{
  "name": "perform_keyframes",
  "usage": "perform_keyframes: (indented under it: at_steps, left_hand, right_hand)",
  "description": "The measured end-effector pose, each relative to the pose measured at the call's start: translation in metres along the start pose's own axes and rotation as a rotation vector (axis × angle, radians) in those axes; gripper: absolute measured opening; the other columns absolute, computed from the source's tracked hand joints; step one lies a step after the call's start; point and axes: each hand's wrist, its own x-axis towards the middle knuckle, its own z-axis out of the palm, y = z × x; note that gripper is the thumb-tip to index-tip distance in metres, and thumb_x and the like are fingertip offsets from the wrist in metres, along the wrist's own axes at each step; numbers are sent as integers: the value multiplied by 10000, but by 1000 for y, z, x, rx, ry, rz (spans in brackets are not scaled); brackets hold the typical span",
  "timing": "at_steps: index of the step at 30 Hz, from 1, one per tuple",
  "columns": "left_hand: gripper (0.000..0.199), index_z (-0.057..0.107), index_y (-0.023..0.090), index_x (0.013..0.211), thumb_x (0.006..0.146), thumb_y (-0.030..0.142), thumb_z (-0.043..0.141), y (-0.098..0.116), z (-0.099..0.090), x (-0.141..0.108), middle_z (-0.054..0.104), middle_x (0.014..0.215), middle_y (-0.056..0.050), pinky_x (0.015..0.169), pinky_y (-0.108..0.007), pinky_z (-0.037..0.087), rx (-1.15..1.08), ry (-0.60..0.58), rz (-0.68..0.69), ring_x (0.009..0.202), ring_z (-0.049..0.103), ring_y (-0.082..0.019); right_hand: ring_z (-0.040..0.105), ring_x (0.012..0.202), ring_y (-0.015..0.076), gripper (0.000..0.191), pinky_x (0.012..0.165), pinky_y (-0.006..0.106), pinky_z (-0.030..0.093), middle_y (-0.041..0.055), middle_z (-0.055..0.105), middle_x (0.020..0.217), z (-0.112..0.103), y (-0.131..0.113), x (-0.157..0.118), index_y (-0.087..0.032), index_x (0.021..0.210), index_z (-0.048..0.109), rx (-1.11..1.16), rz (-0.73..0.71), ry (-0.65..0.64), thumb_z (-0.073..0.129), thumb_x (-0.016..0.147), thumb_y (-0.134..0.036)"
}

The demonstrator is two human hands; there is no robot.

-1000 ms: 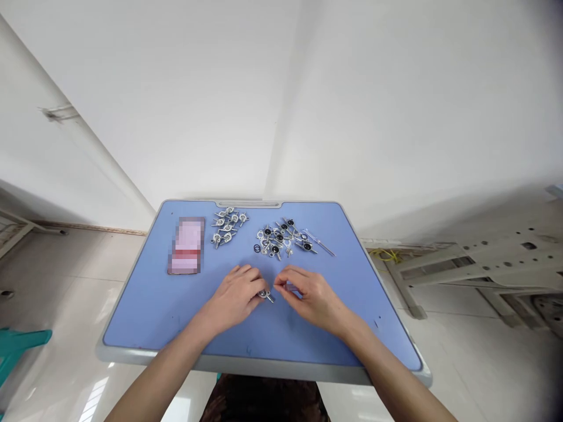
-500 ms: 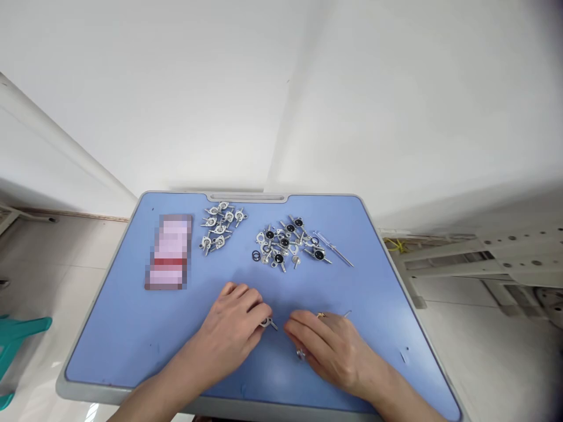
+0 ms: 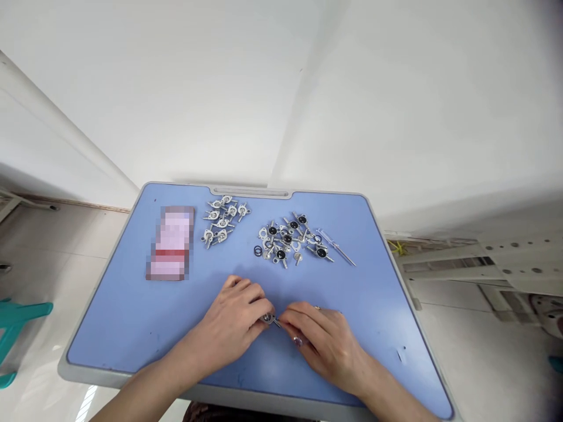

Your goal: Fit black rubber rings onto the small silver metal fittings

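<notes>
Head view: left hand (image 3: 231, 325) pinches small metal fitting (image 3: 269, 319); right hand (image 3: 319, 343) curled just beside it, grip unclear, over blue worktop (image 3: 114, 334).

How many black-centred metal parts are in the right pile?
6 black-centred metal parts: two at top, one left, one middle, one bottom, one at right end; others may be hidden.

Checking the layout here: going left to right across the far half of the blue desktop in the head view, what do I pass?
Pixelated pink-and-red sheet → silver fittings → black O-rings → black-centred fittings → small screwdriver
</notes>
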Motion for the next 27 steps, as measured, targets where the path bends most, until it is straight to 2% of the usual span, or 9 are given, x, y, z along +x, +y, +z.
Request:
perform_keyframes:
  at_steps: [3, 6, 13, 21, 27]
  left_hand:
    - [15, 590, 216, 901, 887, 220, 594, 0, -1, 0, 588, 889, 12, 836, -334, 330, -18, -12, -6, 857, 525, -157]
    - [100, 558, 207, 941, 865, 215, 623, 0, -3, 1, 594, 899, 14, 861, -336, 321, -26, -2, -4, 875, 530, -162]
    - [130, 537, 194, 869, 836, 218, 660, -3, -1, 2, 601, 878, 20, 848, -334, 313, -19, 10, 23, 869, 539, -166]
    - [118, 550, 185, 872, 834, 213, 658, -3, -1, 2, 610, 888, 11, 834, -333, 319, -16, 20, 21, 867, 547, -168]
    - [89, 551, 185, 877, 833, 169, 627, -3, -2, 3, 613, 886, 10, 845, -338, 323, -14, 30, 19, 862, 547, -165]
  right_hand:
    - [616, 693, 130, 164, 555, 233, 460, 39, 650, 791, 5, 2, 1, -184, 933, 553, 32, 23, 7, 436, 904, -72]
    - [613, 683, 127, 163, 557, 229, 465, 40, 645, 803, 9, 5, 1, -185, 938, 552, 23, 34, 6, 438, 903, -73]
    - [624, 688, 130, 196, 577, 240, 487, 50, 663, 848, 8, 6, 0, -187, 965, 564, -3, 7, -21, 419, 903, -70]
    - [620, 649, 117, 222, 508, 239, 448, 71, 683, 887, 6, 8, -1, -150, 1028, 569, -164, -118, -5, 415, 898, -56]
    - [554, 552, 125, 277, 498, 279, 436, 116, 706, 915, 0, 3, -1, -94, 1060, 603, -465, -335, -2, 382, 901, -40]
